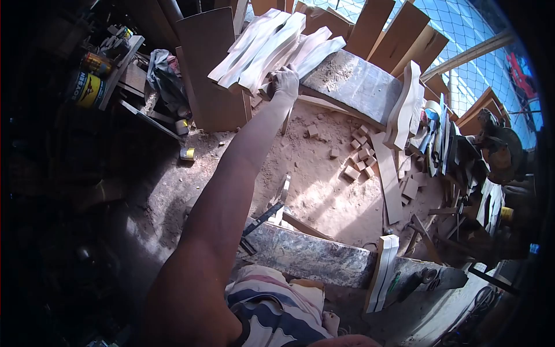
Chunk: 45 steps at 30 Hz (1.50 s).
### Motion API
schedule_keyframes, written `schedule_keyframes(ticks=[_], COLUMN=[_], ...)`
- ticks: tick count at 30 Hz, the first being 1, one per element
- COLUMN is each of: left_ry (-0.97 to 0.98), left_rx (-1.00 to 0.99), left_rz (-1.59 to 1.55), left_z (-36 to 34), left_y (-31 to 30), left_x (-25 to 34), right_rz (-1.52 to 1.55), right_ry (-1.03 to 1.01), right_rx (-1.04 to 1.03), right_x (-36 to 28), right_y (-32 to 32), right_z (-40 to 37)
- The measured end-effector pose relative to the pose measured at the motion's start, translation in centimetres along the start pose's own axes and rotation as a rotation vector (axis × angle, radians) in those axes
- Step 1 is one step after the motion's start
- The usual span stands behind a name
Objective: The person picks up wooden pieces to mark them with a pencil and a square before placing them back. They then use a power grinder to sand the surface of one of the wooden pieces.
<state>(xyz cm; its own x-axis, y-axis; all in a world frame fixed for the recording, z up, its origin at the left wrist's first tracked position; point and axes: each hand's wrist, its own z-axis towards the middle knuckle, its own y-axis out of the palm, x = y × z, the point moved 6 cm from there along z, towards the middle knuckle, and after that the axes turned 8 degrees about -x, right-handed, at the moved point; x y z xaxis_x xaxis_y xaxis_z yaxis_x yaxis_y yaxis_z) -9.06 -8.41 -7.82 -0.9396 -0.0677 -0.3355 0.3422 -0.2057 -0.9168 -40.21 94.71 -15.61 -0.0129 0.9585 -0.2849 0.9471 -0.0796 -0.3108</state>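
My left hand [285,81] is at the end of a long, outstretched arm, its fingers bent round the near end of a wavy wooden piece. That piece lies at the edge of a stack of pale, curved wooden pieces [260,46]. Just right of the hand is a dusty grey board [358,87] with wood shavings on it. More curved pieces [404,107] stand at the board's right end. Part of my right arm shows at the bottom edge, but my right hand cannot be made out.
Small wood blocks [364,153] lie on the dusty floor. A worn plank [312,254] crosses in front of my body, with a striped wooden piece [381,274] against it. Brown boards [211,69] lean at the back. Paint cans [87,89] are at left, wire mesh at upper right.
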Motion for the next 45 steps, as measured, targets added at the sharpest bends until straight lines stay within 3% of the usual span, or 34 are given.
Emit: schedule_keyframes(ticks=[4, 10, 13, 18, 21, 25, 31, 37, 39, 42, 45], left_ry=[0.031, 0.017, -0.002, -0.006, -0.041, -0.059, -0.044, -0.017, -0.007, 0.006, -0.066], left_rx=[-0.041, -0.037, -0.014, -0.064, -0.381, -0.566, -0.576, -0.367, -0.374, -0.566, -0.527], left_rz=[-0.072, -0.083, -0.102, -0.361, -0.538, -0.638, -0.628, -0.630, -0.643, -0.670, -1.004], left_z=[0.0, 0.0, 0.1, 1.0, 2.4, 3.5, 3.4, 3.7, 3.8, 3.4, -0.3], left_y=[0.2, 0.4, 0.5, 2.3, 1.1, -0.4, 1.5, 1.6, 1.9, 1.7, 0.8], left_x=[-0.1, -0.1, -0.2, -1.3, -4.1, -6.8, -6.7, -6.5, -6.6, -7.1, -7.9], right_rz=[0.396, -0.229, -0.267, -0.274, -0.172, -0.057, -0.089, -0.166, -0.142, -0.114, -0.276], right_ry=[0.080, -0.099, -0.196, -0.087, -0.050, 0.016, -0.051, -0.061, -0.057, -0.059, -0.211], right_rx=[-0.120, 0.053, 0.089, 0.035, 0.052, 0.052, 0.058, 0.024, 0.023, 0.007, 0.145], right_x=[1.6, 0.1, 1.4, 0.6, -0.8, -1.0, -2.2, -3.9, -5.4, -6.6, -10.5], right_y=[0.4, 0.6, 1.1, 0.9, 1.1, 1.1, 1.3, 1.5, 1.5, 0.9, 0.1], right_z=[1.1, 0.3, 1.0, 0.4, -0.6, -1.4, -2.1, -1.1, -1.6, -1.6, -2.2])
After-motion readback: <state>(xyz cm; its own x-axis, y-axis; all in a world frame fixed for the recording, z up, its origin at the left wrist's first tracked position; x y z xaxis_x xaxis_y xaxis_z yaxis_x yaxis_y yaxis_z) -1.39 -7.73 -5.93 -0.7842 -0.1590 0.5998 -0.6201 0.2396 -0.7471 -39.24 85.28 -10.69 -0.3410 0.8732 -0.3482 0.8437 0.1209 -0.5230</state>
